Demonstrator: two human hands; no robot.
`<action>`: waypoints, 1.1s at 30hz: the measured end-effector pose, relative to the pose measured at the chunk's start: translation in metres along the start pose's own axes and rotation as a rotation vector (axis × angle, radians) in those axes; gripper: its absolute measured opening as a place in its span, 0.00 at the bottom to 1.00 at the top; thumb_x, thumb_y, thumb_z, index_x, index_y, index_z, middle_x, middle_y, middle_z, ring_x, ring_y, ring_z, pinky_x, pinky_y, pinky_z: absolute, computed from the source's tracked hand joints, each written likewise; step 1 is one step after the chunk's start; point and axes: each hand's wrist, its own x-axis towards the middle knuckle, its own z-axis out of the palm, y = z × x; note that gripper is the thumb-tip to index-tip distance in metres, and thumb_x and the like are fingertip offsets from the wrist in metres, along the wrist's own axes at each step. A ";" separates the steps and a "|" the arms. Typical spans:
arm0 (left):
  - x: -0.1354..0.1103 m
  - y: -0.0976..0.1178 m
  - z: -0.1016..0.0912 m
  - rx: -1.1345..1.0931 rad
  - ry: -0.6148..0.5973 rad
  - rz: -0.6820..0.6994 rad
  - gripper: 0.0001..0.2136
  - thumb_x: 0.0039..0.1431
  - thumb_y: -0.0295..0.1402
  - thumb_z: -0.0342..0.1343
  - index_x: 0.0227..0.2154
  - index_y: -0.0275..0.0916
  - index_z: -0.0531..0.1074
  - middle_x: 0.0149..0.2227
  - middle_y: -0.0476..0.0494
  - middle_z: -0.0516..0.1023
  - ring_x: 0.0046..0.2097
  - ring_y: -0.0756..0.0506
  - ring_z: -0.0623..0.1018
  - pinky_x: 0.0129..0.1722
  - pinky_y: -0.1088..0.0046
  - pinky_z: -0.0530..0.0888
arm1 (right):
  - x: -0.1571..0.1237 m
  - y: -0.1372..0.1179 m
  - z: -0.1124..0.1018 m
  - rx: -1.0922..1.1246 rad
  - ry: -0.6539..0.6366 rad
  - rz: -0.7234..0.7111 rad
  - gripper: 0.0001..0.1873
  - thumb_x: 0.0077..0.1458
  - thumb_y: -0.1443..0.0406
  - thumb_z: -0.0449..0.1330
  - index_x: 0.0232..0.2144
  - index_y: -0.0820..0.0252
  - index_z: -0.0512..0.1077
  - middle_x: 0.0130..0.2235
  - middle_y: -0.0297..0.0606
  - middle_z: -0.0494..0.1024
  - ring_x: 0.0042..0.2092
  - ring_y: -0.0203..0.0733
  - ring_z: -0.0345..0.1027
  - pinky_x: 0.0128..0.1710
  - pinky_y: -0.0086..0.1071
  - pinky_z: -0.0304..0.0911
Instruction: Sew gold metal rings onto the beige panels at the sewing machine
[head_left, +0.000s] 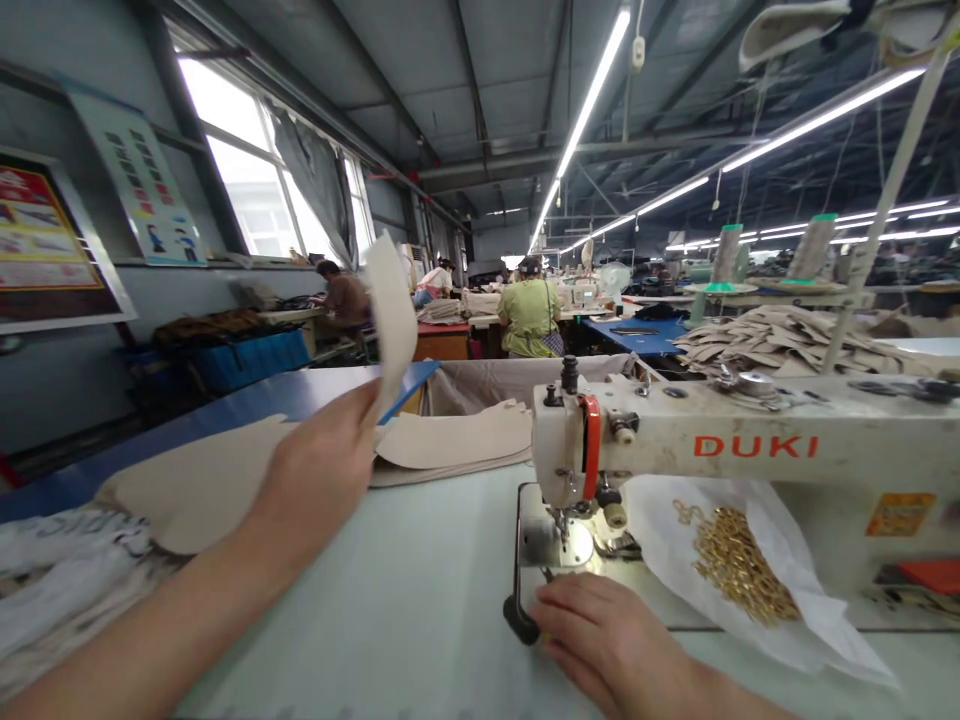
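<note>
Beige fabric panel, long and slightly curved, pinched at its lower end in the left hand and raised above the far-left part of the pale green counter. Long axis nearly upright, pointing up and away from the knuckles; a little blurred. Well apart from the needle plate, and to the left of it. Right hand nearer to the plate, just on the near side of it, with fingers bent and close together, pointing left; a small dark tip by the fingertips, too unclear to name, so impossible to tell whether anything is gripped.

Along the far edge of the counter, between left hand and machine, a stack of beige fabric panels; farther left, behind the forearm, a larger beige piece. At the near-left corner, crumpled white cloth. Across the right side, a white sewing machine marked DUKI in red; under its arm, a heap of gold-coloured metal fittings on a white sheet. Beyond, a worker in a yellow-green top, back turned.
</note>
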 end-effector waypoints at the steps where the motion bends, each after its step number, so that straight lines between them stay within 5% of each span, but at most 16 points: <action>1: 0.023 0.008 0.015 0.024 -0.079 -0.013 0.19 0.66 0.29 0.34 0.56 0.32 0.59 0.54 0.45 0.69 0.56 0.38 0.68 0.56 0.61 0.64 | -0.001 0.003 0.003 -0.005 0.011 -0.002 0.12 0.60 0.66 0.51 0.44 0.60 0.70 0.41 0.40 0.78 0.42 0.41 0.71 0.45 0.31 0.66; 4: 0.062 0.025 0.069 0.025 -0.192 -0.073 0.16 0.66 0.27 0.39 0.54 0.33 0.62 0.56 0.40 0.67 0.57 0.41 0.67 0.56 0.62 0.65 | -0.003 0.011 0.011 -0.037 0.032 -0.019 0.11 0.60 0.65 0.51 0.44 0.59 0.70 0.40 0.39 0.78 0.40 0.40 0.72 0.44 0.29 0.67; 8: 0.049 0.035 0.131 0.010 -0.334 -0.105 0.14 0.61 0.35 0.53 0.48 0.38 0.67 0.50 0.40 0.70 0.45 0.43 0.74 0.43 0.59 0.73 | -0.006 0.022 0.020 -0.096 0.057 -0.025 0.11 0.61 0.63 0.51 0.41 0.58 0.71 0.37 0.37 0.79 0.38 0.38 0.73 0.41 0.27 0.68; 11: 0.020 0.037 0.156 0.009 -0.435 -0.118 0.14 0.61 0.35 0.53 0.49 0.37 0.66 0.49 0.40 0.70 0.45 0.43 0.74 0.42 0.59 0.74 | -0.005 0.024 0.023 -0.083 0.102 -0.030 0.13 0.63 0.61 0.48 0.38 0.58 0.72 0.35 0.35 0.79 0.36 0.36 0.73 0.39 0.25 0.68; 15: -0.003 0.031 0.164 0.027 -0.509 -0.126 0.15 0.61 0.35 0.53 0.49 0.37 0.66 0.49 0.40 0.70 0.45 0.43 0.74 0.43 0.59 0.73 | -0.002 0.021 0.020 -0.027 0.080 -0.016 0.15 0.64 0.62 0.46 0.38 0.58 0.72 0.35 0.35 0.79 0.36 0.37 0.73 0.39 0.24 0.68; 23: -0.021 0.016 0.132 0.113 -0.449 -0.120 0.14 0.61 0.35 0.52 0.48 0.37 0.66 0.49 0.40 0.70 0.45 0.43 0.74 0.43 0.59 0.74 | -0.002 0.023 0.016 -0.043 -0.008 -0.074 0.12 0.61 0.65 0.50 0.39 0.59 0.73 0.38 0.38 0.80 0.38 0.39 0.75 0.41 0.25 0.69; 26: -0.031 0.004 0.100 0.157 -0.402 -0.108 0.15 0.61 0.35 0.52 0.49 0.38 0.66 0.50 0.40 0.70 0.46 0.43 0.73 0.44 0.58 0.73 | -0.004 0.021 0.012 -0.021 -0.048 -0.049 0.10 0.60 0.66 0.52 0.40 0.59 0.73 0.39 0.38 0.79 0.40 0.38 0.74 0.43 0.24 0.68; 29: -0.042 -0.023 0.058 0.249 -0.328 -0.110 0.18 0.60 0.36 0.52 0.53 0.38 0.64 0.58 0.35 0.63 0.58 0.36 0.64 0.55 0.52 0.62 | -0.005 0.016 0.008 0.000 -0.092 0.010 0.10 0.59 0.68 0.54 0.41 0.58 0.73 0.41 0.38 0.79 0.42 0.39 0.73 0.45 0.24 0.67; 33: -0.056 -0.074 0.010 0.452 -0.309 -0.326 0.25 0.58 0.35 0.45 0.57 0.28 0.60 0.61 0.28 0.58 0.63 0.33 0.55 0.59 0.53 0.56 | -0.003 0.010 0.004 0.018 -0.146 0.079 0.12 0.60 0.68 0.52 0.41 0.59 0.74 0.42 0.40 0.78 0.43 0.40 0.73 0.45 0.27 0.67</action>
